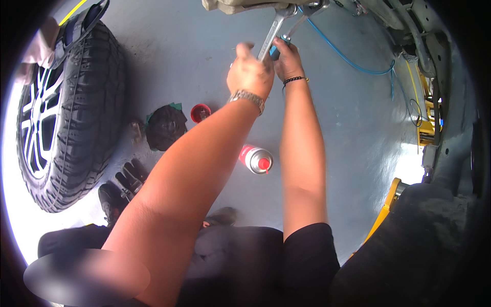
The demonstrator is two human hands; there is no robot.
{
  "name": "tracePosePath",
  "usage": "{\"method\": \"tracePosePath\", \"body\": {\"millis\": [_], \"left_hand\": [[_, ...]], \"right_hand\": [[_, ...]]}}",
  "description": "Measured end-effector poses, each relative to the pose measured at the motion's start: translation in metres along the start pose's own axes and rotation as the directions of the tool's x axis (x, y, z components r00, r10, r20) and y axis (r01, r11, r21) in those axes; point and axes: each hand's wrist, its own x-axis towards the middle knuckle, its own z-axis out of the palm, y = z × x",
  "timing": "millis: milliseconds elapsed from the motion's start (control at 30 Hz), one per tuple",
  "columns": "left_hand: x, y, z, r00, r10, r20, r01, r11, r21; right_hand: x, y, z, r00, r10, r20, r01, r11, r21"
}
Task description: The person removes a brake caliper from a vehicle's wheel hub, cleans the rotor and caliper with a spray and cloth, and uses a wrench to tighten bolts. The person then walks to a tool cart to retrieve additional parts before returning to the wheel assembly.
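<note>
head view shows two tools reaching up to a pale metal part [238, 5] at the upper edge: a long silver wrench [274, 35] and, just beside it to the right, a slimmer tool [298, 25] with a teal and dark handle. the person's right hand [289, 62] is closed around that handle. the left hand [250, 74] is at the lower end of the wrench; it is blurred and its fingers are turned away, so whether it grips the steel or only pushes on it cannot be told. where the tool heads meet their fastener is also too small to make out.

to work well here, both heads would want to sit fully and squarely before any force goes on. the right hand seems best used as a steady hold, while the left loads the wrench near its far end, for leverage, in a smooth pull rather than a jerk. the shafts run close together, so knuckles could be pinched if one slips; an open palm would be safer when pushing.
</note>
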Motion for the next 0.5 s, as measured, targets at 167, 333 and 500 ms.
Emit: {"method": "tracePosePath", "body": {"millis": [167,333,500], "left_hand": [[-0.015,-0.018,0.019,0.943,-0.326,0.065,0.327,0.945,-0.001],[-0.012,-0.015,0.029,0.940,-0.327,0.101,0.339,0.930,-0.144],[-0.011,-0.015,0.037,0.951,-0.241,0.193,0.268,0.954,-0.131]], "right_hand": [[0.001,0.000,0.007,0.999,0.014,0.031,-0.020,0.976,0.218],[0.011,0.001,0.015,0.983,0.182,0.007,-0.175,0.935,0.310],[0.029,0.025,0.000,0.972,0.199,-0.124,-0.161,0.952,0.260]]}}
